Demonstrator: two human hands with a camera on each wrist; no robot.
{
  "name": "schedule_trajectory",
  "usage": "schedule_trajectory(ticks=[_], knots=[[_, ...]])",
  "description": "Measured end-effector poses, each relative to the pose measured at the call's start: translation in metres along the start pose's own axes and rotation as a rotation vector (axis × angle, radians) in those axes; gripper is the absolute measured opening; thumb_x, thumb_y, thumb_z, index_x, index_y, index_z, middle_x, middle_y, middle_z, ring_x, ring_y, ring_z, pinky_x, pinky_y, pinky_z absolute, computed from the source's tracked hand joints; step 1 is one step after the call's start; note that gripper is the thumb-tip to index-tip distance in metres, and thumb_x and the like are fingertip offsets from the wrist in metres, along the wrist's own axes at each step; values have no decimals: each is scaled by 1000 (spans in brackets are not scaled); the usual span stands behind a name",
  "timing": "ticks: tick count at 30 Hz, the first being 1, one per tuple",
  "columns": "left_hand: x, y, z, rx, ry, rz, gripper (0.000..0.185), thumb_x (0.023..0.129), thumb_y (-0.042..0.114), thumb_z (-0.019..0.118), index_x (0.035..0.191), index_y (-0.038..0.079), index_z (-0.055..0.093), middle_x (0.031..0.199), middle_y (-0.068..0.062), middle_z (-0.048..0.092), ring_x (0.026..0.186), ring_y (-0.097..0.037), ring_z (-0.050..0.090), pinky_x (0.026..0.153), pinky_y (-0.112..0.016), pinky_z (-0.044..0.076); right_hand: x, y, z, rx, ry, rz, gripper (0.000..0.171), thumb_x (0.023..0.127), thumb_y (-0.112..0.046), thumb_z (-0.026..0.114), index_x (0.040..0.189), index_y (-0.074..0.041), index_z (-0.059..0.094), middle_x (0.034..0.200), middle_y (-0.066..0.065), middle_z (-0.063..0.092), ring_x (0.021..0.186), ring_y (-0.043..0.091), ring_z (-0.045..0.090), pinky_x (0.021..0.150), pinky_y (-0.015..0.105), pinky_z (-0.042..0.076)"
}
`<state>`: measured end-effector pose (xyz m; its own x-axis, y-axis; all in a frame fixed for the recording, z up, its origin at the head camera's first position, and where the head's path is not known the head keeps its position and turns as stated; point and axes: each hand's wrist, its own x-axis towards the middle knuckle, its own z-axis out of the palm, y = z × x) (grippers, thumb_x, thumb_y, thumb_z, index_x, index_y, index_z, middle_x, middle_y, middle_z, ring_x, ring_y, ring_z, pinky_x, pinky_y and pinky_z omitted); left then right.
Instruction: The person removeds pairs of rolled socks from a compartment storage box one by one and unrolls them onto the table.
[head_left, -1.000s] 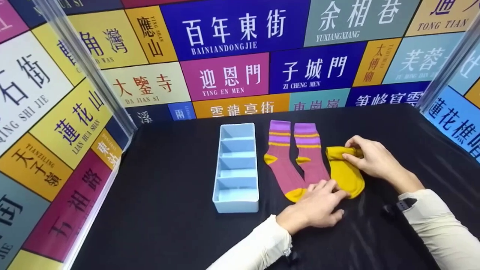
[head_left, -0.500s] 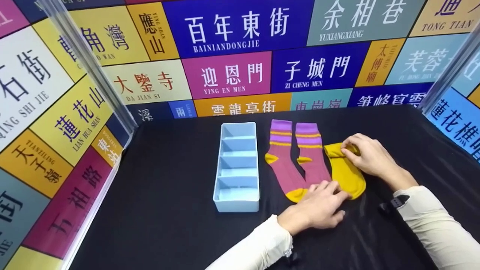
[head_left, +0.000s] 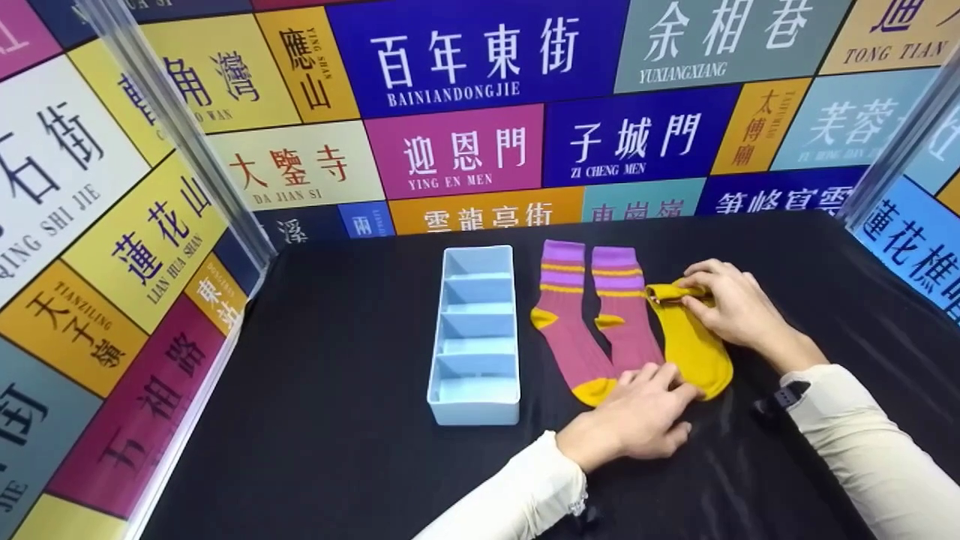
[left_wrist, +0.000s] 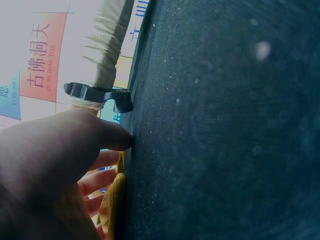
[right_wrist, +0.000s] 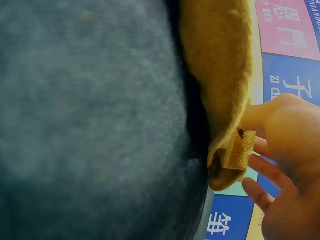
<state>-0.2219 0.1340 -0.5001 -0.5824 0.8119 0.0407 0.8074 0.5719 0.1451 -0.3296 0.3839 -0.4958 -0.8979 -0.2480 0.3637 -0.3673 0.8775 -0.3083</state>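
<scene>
Right wrist view: right hand [right_wrist: 287, 165] pinches the yellow sock [right_wrist: 220, 75] cuff; left grip unclear.

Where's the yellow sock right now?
In the head view the yellow sock lies on the black cloth, right of the two purple socks. The right hand pinches its cuff and the left hand presses its toe.
</scene>
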Motion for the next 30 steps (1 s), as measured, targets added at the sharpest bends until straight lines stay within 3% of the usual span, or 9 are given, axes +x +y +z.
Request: schedule_trajectory(ticks=[8,14,19,22,27,30], knots=[[-1,1,0,16,12,-2,45,105,47,63,148,37,59,135,12,52,127,-7,47,100,-26,42,8,3,2,31,79,67,24,99,-12,77,123,-12,73,113,14,76,100,37,72,88,60,56],[-1,0,-1,21,30,6,44,104,46,64,147,37,60,133,12,53,125,-7,48,98,-25,41,13,7,4,9,92,90,14,99,-14,77,112,-12,74,105,12,72,90,34,66,80,56,52],[-1,0,-1,22,37,5,43,104,45,65,146,36,61,132,12,53,126,-7,50,99,-25,42,15,10,6,-20,1,80,29,96,-21,81,121,-9,72,111,16,70,96,37,65,87,59,53],[-1,0,-1,22,36,1,43,104,45,65,145,36,61,132,12,53,127,-7,51,100,-26,43,17,12,6,-41,-21,95,30,97,-18,79,124,-9,72,116,17,68,100,39,64,89,61,54],[-1,1,-2,10,13,-7,43,103,46,66,145,37,61,130,13,53,126,-6,51,102,-26,43,21,15,5,-100,0,102,31,98,-18,77,127,-9,73,114,18,74,94,40,68,80,56,48],[0,2,-2,2,7,-9,43,103,46,66,145,38,61,130,14,53,125,-6,51,102,-26,42,23,16,2,-115,32,109,29,96,-19,80,120,-8,68,103,18,77,81,39,66,73,52,43]])
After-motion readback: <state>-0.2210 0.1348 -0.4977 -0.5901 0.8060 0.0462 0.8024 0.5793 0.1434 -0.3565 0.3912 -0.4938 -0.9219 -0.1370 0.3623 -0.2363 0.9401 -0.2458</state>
